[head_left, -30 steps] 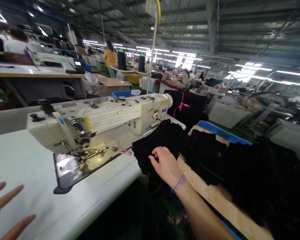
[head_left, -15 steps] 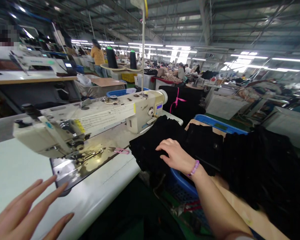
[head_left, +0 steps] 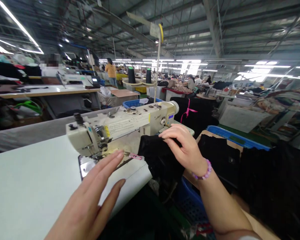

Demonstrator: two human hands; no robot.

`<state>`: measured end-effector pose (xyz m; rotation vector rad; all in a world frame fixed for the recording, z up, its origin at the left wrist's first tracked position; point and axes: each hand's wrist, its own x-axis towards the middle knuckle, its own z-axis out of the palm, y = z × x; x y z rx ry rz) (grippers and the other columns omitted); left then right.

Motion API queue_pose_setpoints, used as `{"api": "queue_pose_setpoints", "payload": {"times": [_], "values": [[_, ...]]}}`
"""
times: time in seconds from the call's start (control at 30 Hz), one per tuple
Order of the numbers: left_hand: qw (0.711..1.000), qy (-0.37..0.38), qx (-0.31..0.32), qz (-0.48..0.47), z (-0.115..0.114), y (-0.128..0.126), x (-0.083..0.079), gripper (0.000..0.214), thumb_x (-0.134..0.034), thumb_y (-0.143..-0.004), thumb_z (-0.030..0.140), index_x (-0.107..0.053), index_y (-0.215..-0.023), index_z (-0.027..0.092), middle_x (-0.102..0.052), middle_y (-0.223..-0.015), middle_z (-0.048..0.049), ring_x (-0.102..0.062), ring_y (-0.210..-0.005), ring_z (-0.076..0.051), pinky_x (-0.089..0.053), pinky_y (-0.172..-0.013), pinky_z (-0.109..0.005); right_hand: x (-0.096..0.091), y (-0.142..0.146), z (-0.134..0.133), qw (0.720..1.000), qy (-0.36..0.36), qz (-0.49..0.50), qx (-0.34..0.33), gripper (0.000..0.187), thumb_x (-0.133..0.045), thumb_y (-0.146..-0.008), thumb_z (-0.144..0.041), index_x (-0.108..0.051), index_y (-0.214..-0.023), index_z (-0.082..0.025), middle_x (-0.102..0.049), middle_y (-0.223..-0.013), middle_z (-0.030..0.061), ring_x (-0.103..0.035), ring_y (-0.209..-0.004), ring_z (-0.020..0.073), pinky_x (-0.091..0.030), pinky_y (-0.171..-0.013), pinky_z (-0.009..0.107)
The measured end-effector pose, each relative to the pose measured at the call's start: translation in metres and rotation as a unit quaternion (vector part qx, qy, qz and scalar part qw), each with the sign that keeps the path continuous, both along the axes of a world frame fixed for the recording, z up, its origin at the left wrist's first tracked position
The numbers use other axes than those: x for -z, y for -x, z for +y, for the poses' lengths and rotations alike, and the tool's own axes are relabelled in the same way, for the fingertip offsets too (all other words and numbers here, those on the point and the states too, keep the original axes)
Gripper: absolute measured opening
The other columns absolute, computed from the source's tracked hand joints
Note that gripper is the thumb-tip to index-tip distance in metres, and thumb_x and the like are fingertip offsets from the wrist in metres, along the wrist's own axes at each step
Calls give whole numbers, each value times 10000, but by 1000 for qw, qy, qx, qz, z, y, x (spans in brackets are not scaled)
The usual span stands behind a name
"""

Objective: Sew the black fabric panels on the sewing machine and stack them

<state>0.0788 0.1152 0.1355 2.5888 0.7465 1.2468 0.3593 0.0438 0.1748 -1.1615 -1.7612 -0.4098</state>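
My right hand [head_left: 186,146], with a purple bead bracelet at its wrist, pinches the upper edge of a black fabric piece [head_left: 162,161] between thumb and fingers. The cloth hangs over the table's right end, beside the sewing machine [head_left: 130,125]. My left hand [head_left: 87,200] is held over the front of the white table [head_left: 27,186], fingers stretched and thumb apart, with nothing in it. Just beyond its fingertips lie pink thread snips [head_left: 135,156] on the machine bed. The needle area is partly hidden behind the left fingers.
At right, a blue basket [head_left: 222,133] carries cardboard and more black garments [head_left: 220,156]. A black bundle tied with pink ribbon [head_left: 188,111] stands behind the machine. Two black thread cones [head_left: 131,75] sit on a stand. A person in yellow [head_left: 111,70] is farther back.
My right hand has gone from resting over the black fabric to gripping its raised edge. My left hand has moved right and farther forward. The view has swung left.
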Motion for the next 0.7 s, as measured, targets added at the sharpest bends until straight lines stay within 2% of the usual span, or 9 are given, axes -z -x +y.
{"api": "queue_pose_setpoints", "payload": {"times": [0.13, 0.23, 0.3, 0.37, 0.47, 0.53, 0.6, 0.63, 0.7], "values": [[998, 18, 26, -54, -2, -20, -35, 530, -601, -880, 323, -531, -1398, 411, -663, -1336, -25, -687, -1099, -273, -600, -922, -392, -14, 49, 9, 990, 27, -28, -133, 143, -499, -1011, -160, -615, -1043, -238, -724, -1015, 27, -665, -966, 172, -498, -929, 360], [992, 76, -18, -99, 1, -16, -53, 264, -691, -817, 404, -699, -1066, 318, -734, -1019, -39, -693, -857, -233, -584, -651, -301, -12, 74, 17, 984, 53, 28, -169, 128, -498, -1017, -204, -624, -1022, -226, -710, -988, 27, -668, -932, 158, -520, -873, 313], [983, 126, -59, -119, 5, -4, -60, 166, -709, -792, 434, -687, -829, 273, -689, -789, -4, -629, -665, -177, -503, -526, -252, -7, 81, 24, 969, 121, 100, -188, 92, -581, -982, -269, -615, -1052, -219, -703, -989, 22, -672, -892, 149, -536, -847, 295], [970, 176, -90, -144, 10, 12, -63, 195, -711, -789, 423, -661, -748, 239, -636, -678, 26, -562, -569, -131, -444, -486, -218, 3, 83, 32, 927, 236, 169, -236, 320, -717, -887, -326, -577, -1153, -218, -701, -1007, 18, -677, -856, 143, -553, -822, 289], [941, 232, -110, -220, 20, 37, -61, 183, -749, -761, 367, -697, -816, 200, -632, -667, 39, -517, -540, -91, -404, -469, -186, 29, 84, 44, 832, 398, 226, -314, 549, -806, -779, -323, -536, -1245, -214, -707, -1084, 42, -690, -914, 159, -562, -872, 330], [919, 260, -105, -276, 25, 51, -60, 166, -760, -754, 321, -705, -825, 182, -617, -649, 44, -471, -506, -66, -364, -434, -171, 53, 89, 50, 803, 443, 259, -302, 497, -797, -774, -331, -578, -1200, -202, -700, -1142, 71, -683, -986, 180, -548, -920, 363], [897, 281, -96, -328, 24, 62, -60, 137, -763, -746, 276, -692, -811, 178, -604, -647, 48, -457, -484, -55, -335, -397, -163, 77, 99, 53, 805, 435, 323, -240, 428, -779, -783, -403, -624, -1120, -189, -690, -1145, 86, -671, -1012, 197, -538, -929, 376], [889, 280, -95, -349, 21, 66, -62, 128, -765, -738, 256, -683, -802, 181, -600, -652, 48, -464, -481, -55, -331, -384, -162, 88, 105, 53, 801, 425, 366, -210, 409, -757, -797, -464, -639, -1071, -183, -689, -1106, 83, -668, -991, 199, -541, -909, 372], [881, 258, -106, -382, 13, 72, -64, 120, -765, -729, 223, -676, -803, 192, -593, -656, 50, -478, -475, -60, -336, -366, -166, 104, 119, 51, 766, 420, 450, -184, 439, -691, -820, -594, -651, -956, -179, -680, -968, 58, -659, -907, 191, -546, -830, 338]]}}
